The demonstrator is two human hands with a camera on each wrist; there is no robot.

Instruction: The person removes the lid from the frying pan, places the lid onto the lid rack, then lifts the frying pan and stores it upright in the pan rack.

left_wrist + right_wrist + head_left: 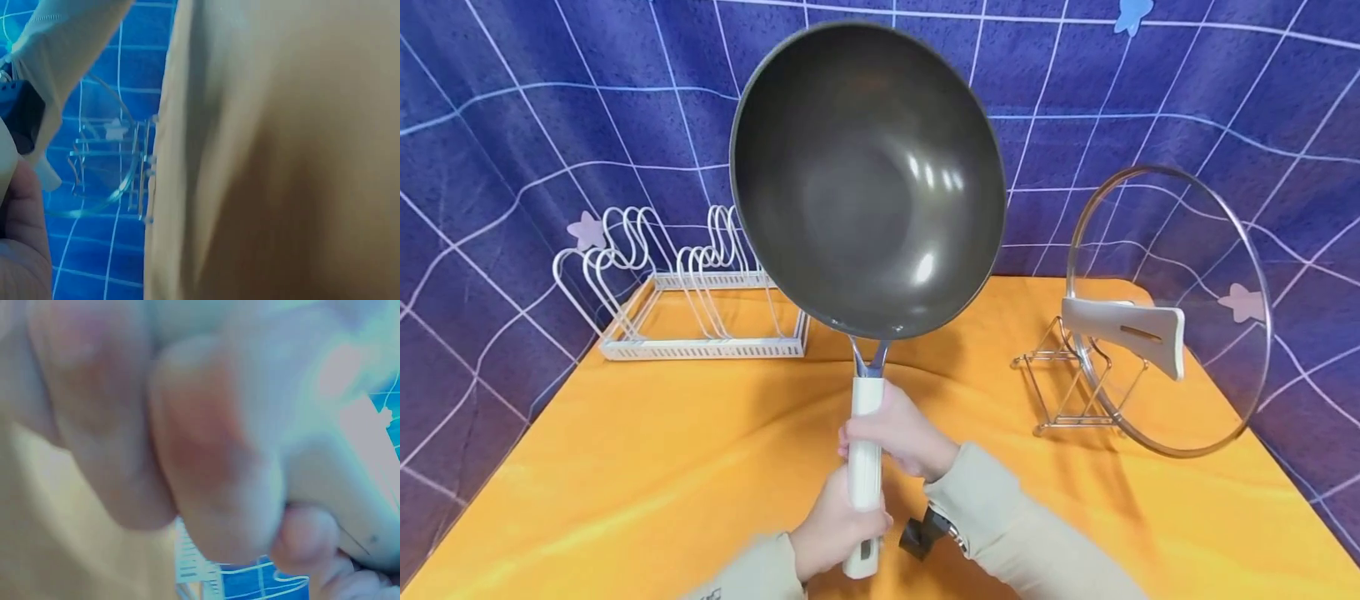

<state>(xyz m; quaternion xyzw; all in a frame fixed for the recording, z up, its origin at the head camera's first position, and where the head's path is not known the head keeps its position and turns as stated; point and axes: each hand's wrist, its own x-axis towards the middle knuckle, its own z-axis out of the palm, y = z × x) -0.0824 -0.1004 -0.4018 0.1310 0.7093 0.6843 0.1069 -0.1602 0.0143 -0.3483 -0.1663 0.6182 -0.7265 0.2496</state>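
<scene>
A dark nonstick wok (857,183) is raised in the middle of the head view, tilted up so its inside faces me. Its long white handle (866,467) points down toward me. My right hand (902,429) grips the upper part of that handle, just below the metal neck. Lower down, near the handle's end, my left hand (835,525) wraps round it. Curled fingers (212,450) of the right hand fill much of the right wrist view. In the left wrist view only part of the left hand (25,219) shows at the edge.
A white rack (700,348) with curved wire dividers stands at the back left, partly behind the wok. At right, a wire stand (1067,423) holds a glass lid upright by its white handle side (1120,325). An orange cloth (700,450) covers the table; a blue curtain (625,50) hangs behind.
</scene>
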